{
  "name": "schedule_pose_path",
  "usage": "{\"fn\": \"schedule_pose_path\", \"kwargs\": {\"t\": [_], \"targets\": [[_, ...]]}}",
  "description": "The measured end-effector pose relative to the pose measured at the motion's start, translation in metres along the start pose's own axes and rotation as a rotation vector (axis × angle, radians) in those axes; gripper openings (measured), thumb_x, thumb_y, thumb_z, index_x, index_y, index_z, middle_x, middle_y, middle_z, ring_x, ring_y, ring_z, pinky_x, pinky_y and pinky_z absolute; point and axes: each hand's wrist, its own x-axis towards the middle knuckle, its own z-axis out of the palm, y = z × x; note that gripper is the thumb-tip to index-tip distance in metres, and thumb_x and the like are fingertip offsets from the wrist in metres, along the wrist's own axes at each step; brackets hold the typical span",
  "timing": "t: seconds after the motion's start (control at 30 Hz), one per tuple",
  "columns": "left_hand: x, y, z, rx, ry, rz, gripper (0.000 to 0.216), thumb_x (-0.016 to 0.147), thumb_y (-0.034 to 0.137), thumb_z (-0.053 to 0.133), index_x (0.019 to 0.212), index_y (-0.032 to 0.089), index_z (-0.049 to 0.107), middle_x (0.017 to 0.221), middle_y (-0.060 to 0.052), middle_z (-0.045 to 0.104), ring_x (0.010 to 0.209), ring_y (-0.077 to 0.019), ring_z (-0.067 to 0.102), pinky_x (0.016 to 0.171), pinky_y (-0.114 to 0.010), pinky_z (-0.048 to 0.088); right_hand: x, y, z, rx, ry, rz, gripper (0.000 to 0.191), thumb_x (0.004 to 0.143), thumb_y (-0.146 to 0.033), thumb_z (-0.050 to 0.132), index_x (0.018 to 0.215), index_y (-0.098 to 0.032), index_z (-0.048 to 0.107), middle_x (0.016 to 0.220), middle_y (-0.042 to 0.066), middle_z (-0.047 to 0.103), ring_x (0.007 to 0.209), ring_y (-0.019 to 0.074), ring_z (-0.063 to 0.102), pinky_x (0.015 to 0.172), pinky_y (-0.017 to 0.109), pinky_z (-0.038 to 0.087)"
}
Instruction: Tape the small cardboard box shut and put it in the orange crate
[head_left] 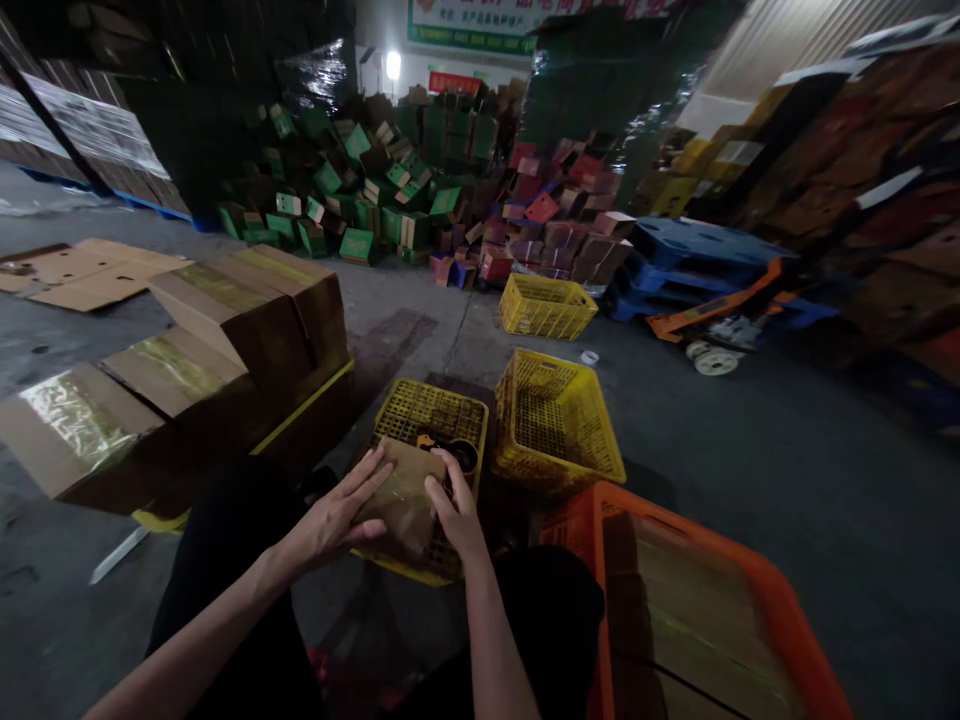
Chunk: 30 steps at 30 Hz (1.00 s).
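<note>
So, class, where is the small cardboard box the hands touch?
The small cardboard box is below and left of the head view's centre, between the left hand and right hand, over the latticed yellow crate.

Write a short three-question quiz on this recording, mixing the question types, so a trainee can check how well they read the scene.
1. Short answer: What are the left hand and the right hand both touching?
2. Multiple choice: Where does the orange crate stand?
A) On the person's left
B) On the person's right
C) Behind the pallet jack
3. True or false: The tape dispenser lies on a yellow crate.

Key:
1. A small cardboard box.
2. B.
3. True.
</note>
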Motion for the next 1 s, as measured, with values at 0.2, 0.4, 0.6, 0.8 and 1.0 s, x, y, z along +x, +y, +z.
{"fn": "schedule_pose_path", "kwargs": {"t": [0.2,0.4,0.6,0.8,1.0], "targets": [[-0.007,-0.012,0.014,-0.144,0.070,-0.012,0.069,0.097,0.064,0.037,0.154,0.025,0.037,0.165,-0.008,0.024,0.152,-0.0300,0.015,0.121,-0.052,0.025,0.004,0.008,0.004,-0.058,0.059,-0.033,0.049,0.097,-0.049,0.048,0.141,-0.027,0.051,0.145,0.005,0.054,0.135,0.0248,0.048,0.116,0.042,0.035],[-0.004,-0.003,0.033,-0.297,0.228,-0.074,0.063,0.100,0.063,0.030,0.149,0.026,0.047,0.162,-0.009,0.031,0.152,-0.0301,0.018,0.120,-0.055,0.026,0.003,0.006,0.016,-0.175,0.152,-0.001,0.068,0.096,-0.058,0.043,0.152,-0.023,0.036,0.158,0.010,0.037,0.146,0.0271,0.033,0.122,0.047,0.024],[-0.007,-0.003,0.035,-0.388,0.271,-0.087,0.063,0.100,0.063,0.032,0.148,0.026,0.047,0.162,-0.009,0.031,0.152,-0.0309,0.020,0.121,-0.058,0.023,-0.003,-0.003,0.044,-0.293,0.190,0.084,0.113,0.076,-0.060,0.073,0.161,-0.023,0.008,0.167,0.012,0.006,0.152,0.0367,0.014,0.122,0.053,0.022],[-0.009,-0.003,0.034,-0.406,0.289,-0.083,0.057,0.102,0.058,0.032,0.146,0.027,0.049,0.162,-0.007,0.032,0.152,-0.0287,0.021,0.121,-0.056,0.024,-0.003,-0.002,0.038,-0.263,0.106,0.075,0.108,0.080,-0.050,0.071,0.161,-0.024,0.004,0.166,0.011,0.008,0.153,0.0314,0.012,0.124,0.050,0.018],[-0.010,-0.003,0.034,-0.416,0.290,-0.110,0.055,0.102,0.056,0.032,0.145,0.027,0.051,0.162,-0.006,0.033,0.151,-0.0274,0.023,0.122,-0.055,0.023,-0.008,-0.006,0.028,-0.144,0.029,0.089,0.103,0.084,-0.045,0.068,0.161,-0.027,0.002,0.168,0.007,0.006,0.153,0.0270,0.015,0.122,0.049,0.024]]}}
